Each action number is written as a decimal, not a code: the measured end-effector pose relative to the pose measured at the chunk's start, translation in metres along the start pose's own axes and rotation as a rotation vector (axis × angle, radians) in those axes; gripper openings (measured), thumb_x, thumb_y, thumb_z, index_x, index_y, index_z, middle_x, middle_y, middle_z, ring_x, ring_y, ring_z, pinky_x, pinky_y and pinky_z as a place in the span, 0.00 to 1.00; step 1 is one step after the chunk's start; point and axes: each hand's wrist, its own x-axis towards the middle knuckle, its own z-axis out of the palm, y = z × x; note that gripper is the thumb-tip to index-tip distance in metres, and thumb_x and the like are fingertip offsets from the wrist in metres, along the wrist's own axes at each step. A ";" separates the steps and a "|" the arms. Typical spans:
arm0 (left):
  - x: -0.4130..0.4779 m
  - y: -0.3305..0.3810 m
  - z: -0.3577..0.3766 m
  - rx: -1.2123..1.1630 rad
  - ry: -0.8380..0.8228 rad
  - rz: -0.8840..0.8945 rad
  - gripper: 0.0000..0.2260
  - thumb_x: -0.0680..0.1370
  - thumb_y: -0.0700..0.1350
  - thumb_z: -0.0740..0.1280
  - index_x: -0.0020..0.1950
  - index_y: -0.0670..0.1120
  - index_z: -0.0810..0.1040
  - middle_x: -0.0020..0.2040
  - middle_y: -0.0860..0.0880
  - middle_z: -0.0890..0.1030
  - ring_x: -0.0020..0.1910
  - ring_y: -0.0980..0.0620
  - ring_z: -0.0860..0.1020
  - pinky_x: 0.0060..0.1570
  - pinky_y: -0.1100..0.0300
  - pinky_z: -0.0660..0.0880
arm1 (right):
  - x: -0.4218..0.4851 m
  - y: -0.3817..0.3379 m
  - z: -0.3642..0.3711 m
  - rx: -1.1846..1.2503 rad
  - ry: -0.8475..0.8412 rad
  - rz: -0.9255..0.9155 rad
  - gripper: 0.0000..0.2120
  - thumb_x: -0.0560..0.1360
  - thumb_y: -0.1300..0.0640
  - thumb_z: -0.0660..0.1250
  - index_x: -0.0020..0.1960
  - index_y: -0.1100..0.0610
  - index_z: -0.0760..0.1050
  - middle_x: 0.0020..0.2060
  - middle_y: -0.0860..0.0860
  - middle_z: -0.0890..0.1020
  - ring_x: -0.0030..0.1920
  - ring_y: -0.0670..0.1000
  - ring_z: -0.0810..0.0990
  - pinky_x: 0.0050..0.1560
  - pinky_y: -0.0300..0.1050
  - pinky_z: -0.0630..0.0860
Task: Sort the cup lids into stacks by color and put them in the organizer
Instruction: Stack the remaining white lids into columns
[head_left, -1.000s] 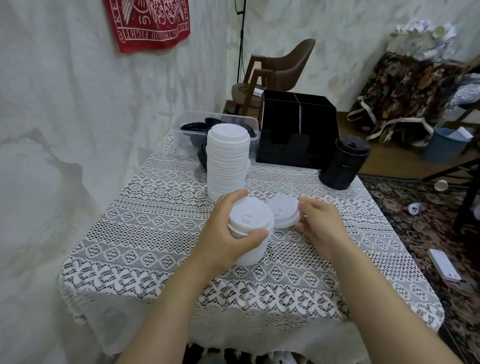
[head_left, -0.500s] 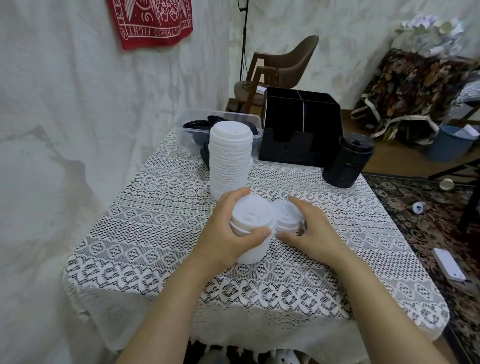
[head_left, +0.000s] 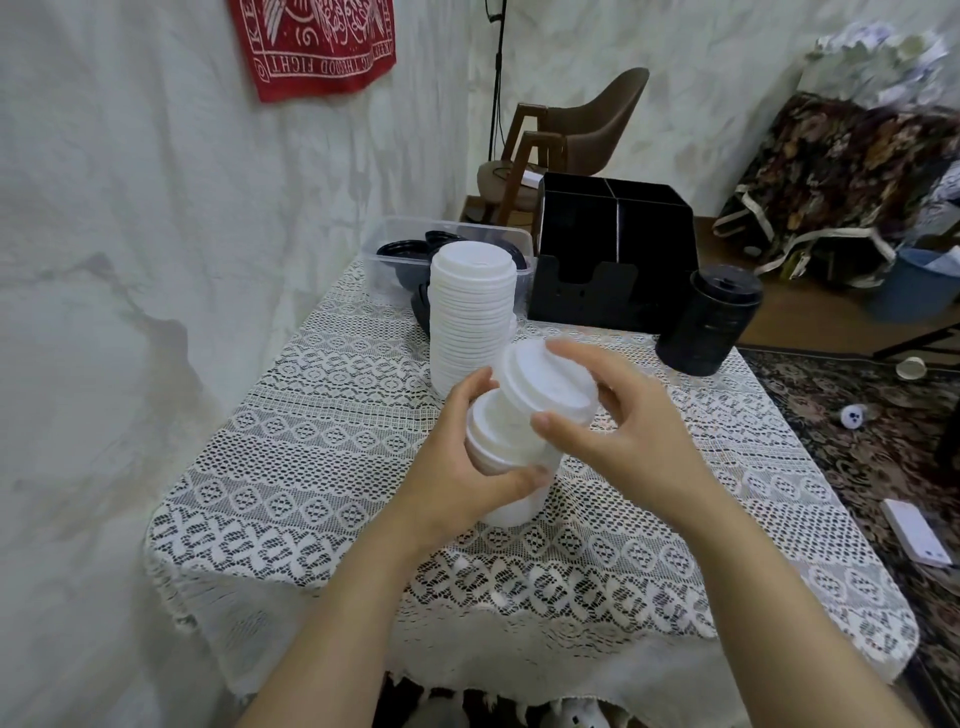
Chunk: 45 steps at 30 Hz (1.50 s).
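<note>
White lid (head_left: 545, 385) above short white stack (head_left: 501, 436)

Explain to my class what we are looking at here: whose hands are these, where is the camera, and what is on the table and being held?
There is no machine here: a person works with two bare hands. The camera is worn on that person's head and looks forward and down, so the arms reach in from the bottom edge.

The left hand grips a short stack of white plastic cup lids. The right hand holds a single white plastic lid, tilted over the top of that stack.

The table is covered with a white lace cloth. On it stand a tall stack of white lids, a stack of black lids, a black compartmented organizer and a clear plastic tub with black lids inside.

The job is to sort the lids by colour into the organizer.
</note>
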 end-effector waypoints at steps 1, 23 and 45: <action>0.000 0.000 0.000 -0.020 0.001 0.004 0.43 0.63 0.49 0.81 0.72 0.58 0.62 0.63 0.56 0.75 0.60 0.58 0.77 0.55 0.60 0.77 | -0.002 -0.002 0.005 -0.035 -0.039 -0.008 0.27 0.68 0.48 0.77 0.63 0.38 0.72 0.64 0.41 0.74 0.66 0.42 0.71 0.69 0.50 0.69; -0.003 0.015 -0.002 -0.033 -0.006 -0.002 0.42 0.61 0.49 0.79 0.70 0.63 0.63 0.64 0.60 0.72 0.58 0.64 0.76 0.55 0.65 0.76 | -0.008 0.004 0.020 -0.020 -0.226 0.104 0.10 0.78 0.45 0.63 0.58 0.33 0.75 0.63 0.32 0.65 0.69 0.41 0.62 0.61 0.35 0.61; 0.001 0.006 0.004 0.156 0.063 0.019 0.32 0.66 0.48 0.80 0.62 0.64 0.66 0.62 0.62 0.69 0.61 0.60 0.70 0.55 0.70 0.70 | 0.011 0.061 0.003 0.259 0.032 0.283 0.17 0.81 0.53 0.62 0.65 0.36 0.71 0.62 0.44 0.77 0.60 0.46 0.78 0.64 0.51 0.74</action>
